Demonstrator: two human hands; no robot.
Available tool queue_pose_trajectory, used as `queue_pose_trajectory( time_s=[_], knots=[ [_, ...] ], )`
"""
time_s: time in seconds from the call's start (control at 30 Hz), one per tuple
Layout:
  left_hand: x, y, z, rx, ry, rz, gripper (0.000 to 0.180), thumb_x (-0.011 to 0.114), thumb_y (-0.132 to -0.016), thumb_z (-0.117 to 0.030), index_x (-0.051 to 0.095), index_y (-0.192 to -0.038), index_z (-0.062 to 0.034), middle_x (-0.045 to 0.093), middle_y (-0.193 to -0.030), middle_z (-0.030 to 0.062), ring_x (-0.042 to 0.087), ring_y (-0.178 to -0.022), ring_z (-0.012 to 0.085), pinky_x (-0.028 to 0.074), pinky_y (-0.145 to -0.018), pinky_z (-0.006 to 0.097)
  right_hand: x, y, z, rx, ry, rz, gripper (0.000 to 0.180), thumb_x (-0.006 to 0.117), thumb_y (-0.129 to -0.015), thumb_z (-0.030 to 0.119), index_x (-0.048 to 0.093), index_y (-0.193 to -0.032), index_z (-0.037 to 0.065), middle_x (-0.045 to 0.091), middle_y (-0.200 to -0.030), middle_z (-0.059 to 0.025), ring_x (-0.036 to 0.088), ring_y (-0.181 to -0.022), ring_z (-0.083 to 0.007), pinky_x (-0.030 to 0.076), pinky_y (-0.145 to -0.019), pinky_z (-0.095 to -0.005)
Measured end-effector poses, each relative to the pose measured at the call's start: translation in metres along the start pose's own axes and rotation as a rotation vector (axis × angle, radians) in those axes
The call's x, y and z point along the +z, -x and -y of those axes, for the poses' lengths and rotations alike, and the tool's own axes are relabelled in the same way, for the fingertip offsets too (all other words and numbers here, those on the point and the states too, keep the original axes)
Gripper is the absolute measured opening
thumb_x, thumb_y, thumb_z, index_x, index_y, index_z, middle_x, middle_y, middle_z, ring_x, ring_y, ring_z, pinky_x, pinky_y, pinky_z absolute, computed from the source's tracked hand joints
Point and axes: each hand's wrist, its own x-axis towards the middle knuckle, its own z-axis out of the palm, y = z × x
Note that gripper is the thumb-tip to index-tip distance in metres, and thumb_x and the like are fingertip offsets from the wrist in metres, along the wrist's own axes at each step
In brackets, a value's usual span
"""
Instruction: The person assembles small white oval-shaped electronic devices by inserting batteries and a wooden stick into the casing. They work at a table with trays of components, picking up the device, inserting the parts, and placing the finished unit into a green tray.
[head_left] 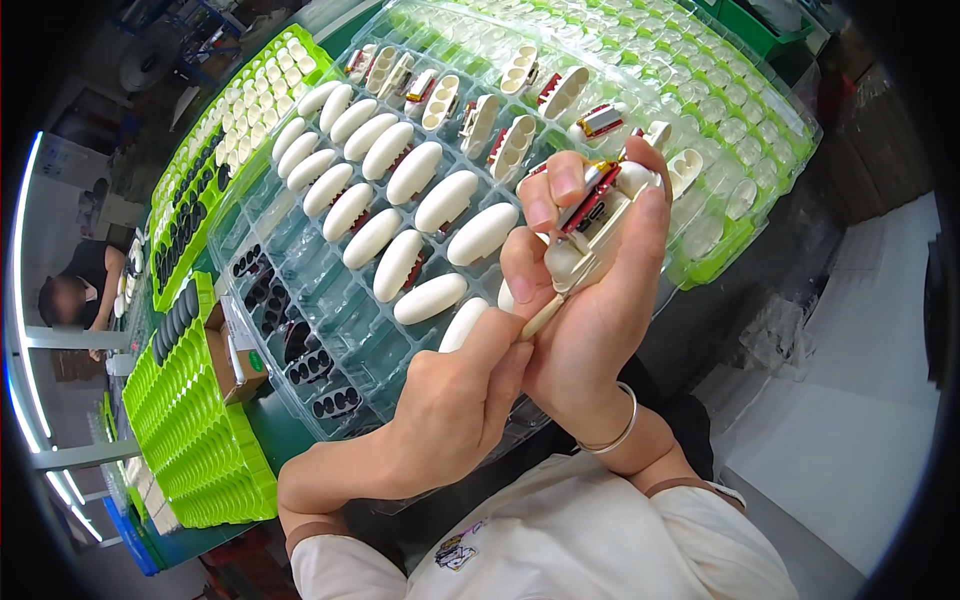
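Above the front right of the clear plastic tray [330, 365], my right hand [600, 325] is closed around an opened white oval case [572, 262]. A red circuit board [598, 190] and a metallic part show in it. My left hand [450, 395] pinches a thin cream-coloured strip [542, 316] just below the case; its left end is hidden by my fingers. Whether the strip is joined to the case, I cannot tell. Several smooth white oval shells [385, 150] sit in rows in the tray, some with red boards under them. Open white shells [513, 145] stand farther back.
Black parts [335, 403] fill pockets at the tray's left. A ridged green tray [195, 440] and a cardboard box [235, 360] stand farther left. Green trays of white parts [262, 95] and clear covers [735, 150] lie behind and right. Another person [85, 280] sits at far left.
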Motion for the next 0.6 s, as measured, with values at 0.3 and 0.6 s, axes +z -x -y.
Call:
queue_pose_trajectory(
  time_s=[0.3, 0.6],
  knots=[
    [0.0019, -0.0001, 0.0022, 0.032, -0.009, -0.019, 0.013, 0.046, -0.084, -0.005, 0.047, -0.097, -0.0029, 0.048, -0.061, 0.0163, 0.051, -0.048, 0.0335, 0.039, -0.043, 0.038, -0.0001, -0.0005, 0.0002, 0.001, 0.007, -0.001, 0.034, 0.027, -0.092, 0.039, 0.035, -0.115, 0.016, 0.041, -0.083, -0.0044, 0.039, -0.071, -0.0103, 0.034, -0.039, -0.0174],
    [0.0034, 0.0011, 0.0009, 0.027, 0.024, -0.03, 0.014, 0.046, -0.084, -0.005, 0.048, -0.098, -0.003, 0.048, -0.062, 0.0168, 0.051, -0.049, 0.0337, 0.039, -0.043, 0.038, -0.0007, 0.0001, 0.0042, -0.007, -0.001, 0.048, 0.032, 0.028, -0.092, 0.038, 0.035, -0.113, 0.015, 0.041, -0.083, -0.0048, 0.04, -0.071, -0.0108, 0.034, -0.039, -0.0177]
  ],
)
